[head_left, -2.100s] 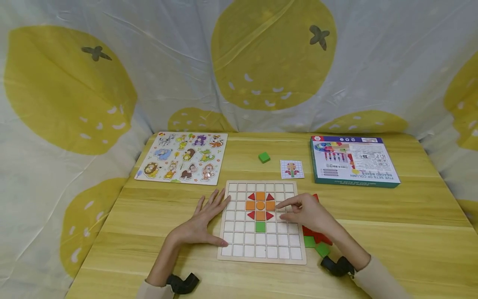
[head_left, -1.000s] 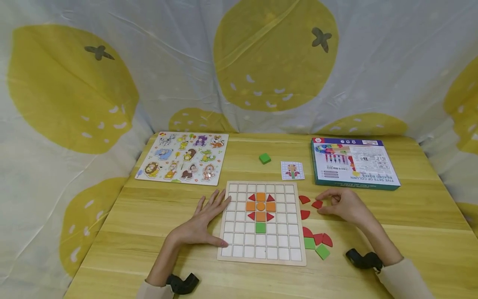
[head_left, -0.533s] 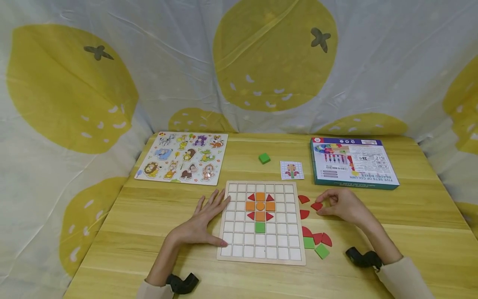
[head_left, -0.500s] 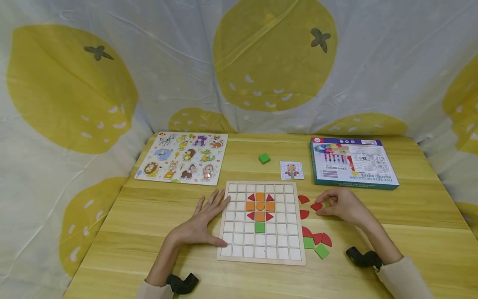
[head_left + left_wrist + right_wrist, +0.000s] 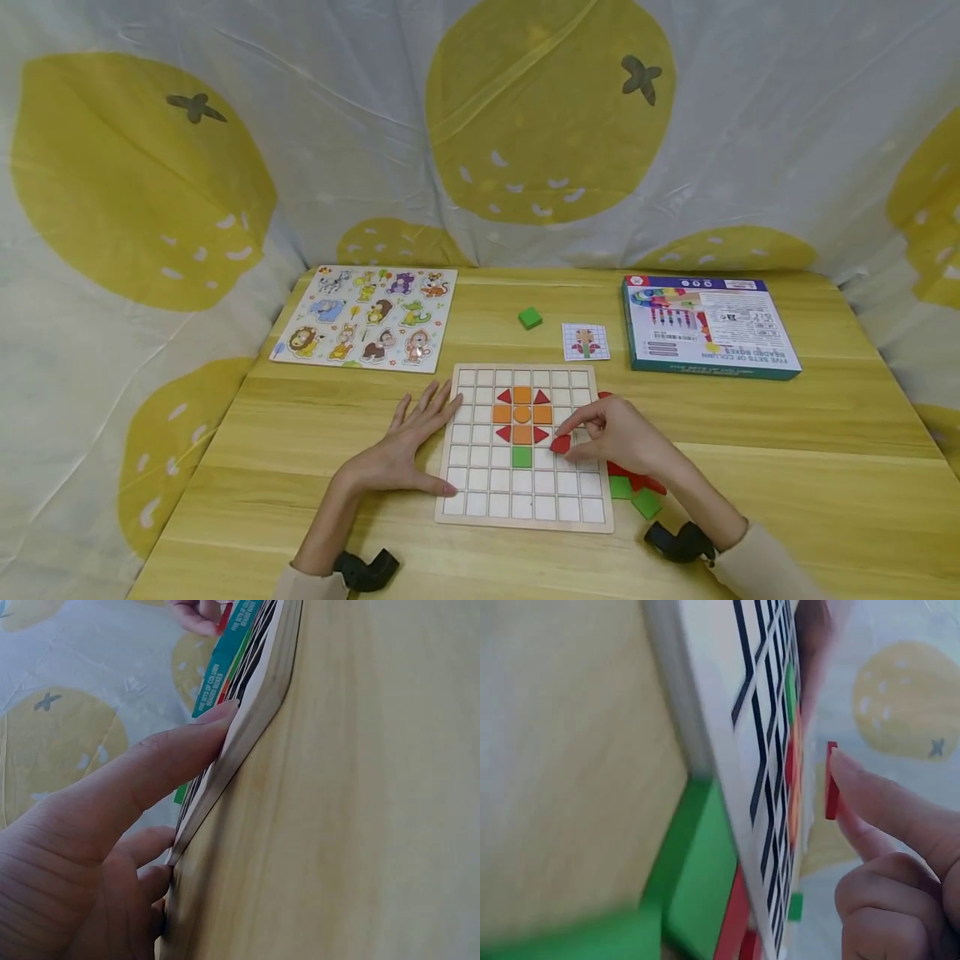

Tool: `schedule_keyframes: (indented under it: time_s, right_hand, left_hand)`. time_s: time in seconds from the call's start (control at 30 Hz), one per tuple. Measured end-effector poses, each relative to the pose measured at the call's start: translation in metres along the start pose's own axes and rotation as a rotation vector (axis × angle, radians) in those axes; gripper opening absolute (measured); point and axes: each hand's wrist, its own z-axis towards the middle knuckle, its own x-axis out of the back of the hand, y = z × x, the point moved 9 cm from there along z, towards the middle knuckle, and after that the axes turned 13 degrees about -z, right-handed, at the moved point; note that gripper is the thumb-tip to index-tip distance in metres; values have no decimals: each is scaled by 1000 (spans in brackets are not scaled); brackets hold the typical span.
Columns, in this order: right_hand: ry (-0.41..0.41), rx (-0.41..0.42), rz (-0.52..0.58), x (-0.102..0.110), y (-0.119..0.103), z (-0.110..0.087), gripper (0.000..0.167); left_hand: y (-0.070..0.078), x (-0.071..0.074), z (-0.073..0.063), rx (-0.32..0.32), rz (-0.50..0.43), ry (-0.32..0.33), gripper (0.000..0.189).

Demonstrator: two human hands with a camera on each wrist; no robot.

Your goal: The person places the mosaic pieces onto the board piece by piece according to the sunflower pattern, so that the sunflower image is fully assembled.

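My left hand (image 5: 401, 450) rests along the left edge of the wooden grid board (image 5: 480, 522), fingers spread and straight. In the left wrist view its thumb (image 5: 172, 754) lies on the board's rim. Between thumb and index finger my right hand (image 5: 622, 437) pinches a red quarter-circle tile (image 5: 560, 444), low over the right half of the grid; the right wrist view shows this tile (image 5: 831, 784) edge-on, raised off the board. On the grid, an orange round tile (image 5: 522, 413) has orange squares around it, red triangles at the corners and a green square (image 5: 522, 457) below.
Loose green squares (image 5: 647, 503) and red tiles (image 5: 637, 482), partly hidden by my right arm, lie right of the board. Behind it are a small green block (image 5: 530, 317) and a pattern card (image 5: 586, 342). An animal puzzle (image 5: 367, 317) and a box (image 5: 712, 329) stand further back.
My right hand moved from over the board to the loose tiles on the right, took a red quarter-circle tile, and came back left over the grid with it. My left hand stayed put.
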Motion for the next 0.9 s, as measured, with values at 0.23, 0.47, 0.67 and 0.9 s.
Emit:
schedule_keyframes:
  time_s: [0.23, 0.47, 0.67, 0.9]
  right_hand:
    - [-55, 38, -11, -24, -12, 7, 19]
    - [-48, 40, -4, -25, -11, 9, 21]
    - [-65, 39, 26, -27, -9, 9, 20]
    - [-72, 58, 33, -29, -12, 10, 19]
  left_hand:
    - [-1, 0, 0, -4, 2, -4, 124]
    - [0, 0, 1, -4, 1, -4, 125]
    - [0, 0, 1, -3, -7, -2, 125]
    - [0, 0, 0, 4, -13, 1, 125]
